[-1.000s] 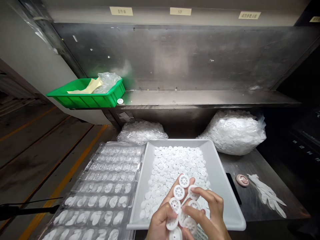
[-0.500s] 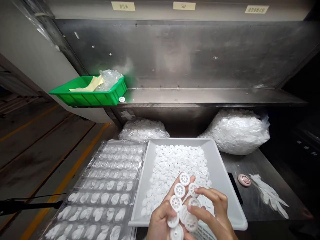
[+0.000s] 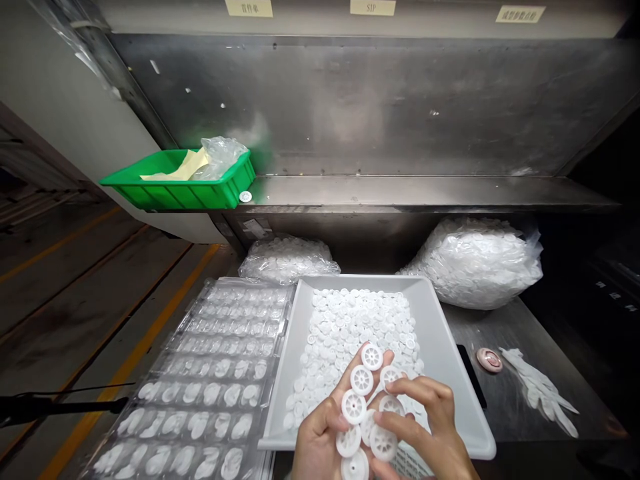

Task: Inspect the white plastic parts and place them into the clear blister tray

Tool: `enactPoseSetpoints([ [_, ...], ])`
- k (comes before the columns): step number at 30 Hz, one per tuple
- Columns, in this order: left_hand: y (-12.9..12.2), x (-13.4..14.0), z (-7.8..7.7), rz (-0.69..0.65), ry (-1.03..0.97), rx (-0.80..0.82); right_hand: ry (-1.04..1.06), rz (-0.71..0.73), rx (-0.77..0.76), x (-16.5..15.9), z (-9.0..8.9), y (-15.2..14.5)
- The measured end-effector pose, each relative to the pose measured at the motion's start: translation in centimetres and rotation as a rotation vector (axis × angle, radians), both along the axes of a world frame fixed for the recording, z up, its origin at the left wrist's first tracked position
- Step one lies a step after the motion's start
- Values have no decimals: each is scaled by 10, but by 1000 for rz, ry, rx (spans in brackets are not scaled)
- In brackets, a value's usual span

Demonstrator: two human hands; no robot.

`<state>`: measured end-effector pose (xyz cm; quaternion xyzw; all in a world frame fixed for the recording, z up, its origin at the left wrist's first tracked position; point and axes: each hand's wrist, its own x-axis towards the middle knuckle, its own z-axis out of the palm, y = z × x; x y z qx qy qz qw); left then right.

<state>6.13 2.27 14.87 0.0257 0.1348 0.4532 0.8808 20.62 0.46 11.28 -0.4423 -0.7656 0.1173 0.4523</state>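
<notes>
Several white spoked plastic wheels (image 3: pixel 355 406) lie across the palm and fingers of my left hand (image 3: pixel 315 437), whose thumb presses on one of them. My right hand (image 3: pixel 430 420) reaches in from the right, its fingertips on the wheels at the right of the group. One finger touches an upper wheel (image 3: pixel 390 378), another a lower wheel (image 3: pixel 383 443). Both hands are over the near part of a light grey tray (image 3: pixel 437 347), which holds a heap of similar small white wheels (image 3: pixel 357 327). Parts of the held wheels are hidden by my fingers.
Left of the tray lies a clear blister tray (image 3: pixel 200 380) with white pieces in its rows. Filled plastic bags (image 3: pixel 490 267) stand behind. A phone-like dark slab (image 3: pixel 471 377), a pink round object (image 3: pixel 489 360) and white gloves (image 3: pixel 540 390) lie right. A green bin (image 3: pixel 185 193) sits on the shelf.
The whole view has shifted very slightly. My hands and the wheels keep almost the same pose, with only slight movement of the fingers.
</notes>
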Motion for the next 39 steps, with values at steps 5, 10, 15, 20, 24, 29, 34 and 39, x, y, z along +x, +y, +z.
enactPoseSetpoints([
  [5,2,0,4,-16,-4,4,16,5,27,0,-1,1],
  [10,-1,-1,-2,-19,17,7,11,8,23,2,-1,2],
  [15,-6,0,-7,9,49,40,28,7,1,2,-1,1],
  [20,-7,5,-3,57,120,7,110,47,-29,7,1,3],
  [24,-6,10,-1,144,92,-60,151,102,-154,15,-1,1],
  [29,-6,11,-2,147,65,-132,265,86,-287,21,-6,-1],
  [34,-6,10,-1,139,92,-164,257,95,-304,23,-6,-1],
  [39,-4,10,-1,129,79,-147,273,90,-304,24,-8,-1],
])
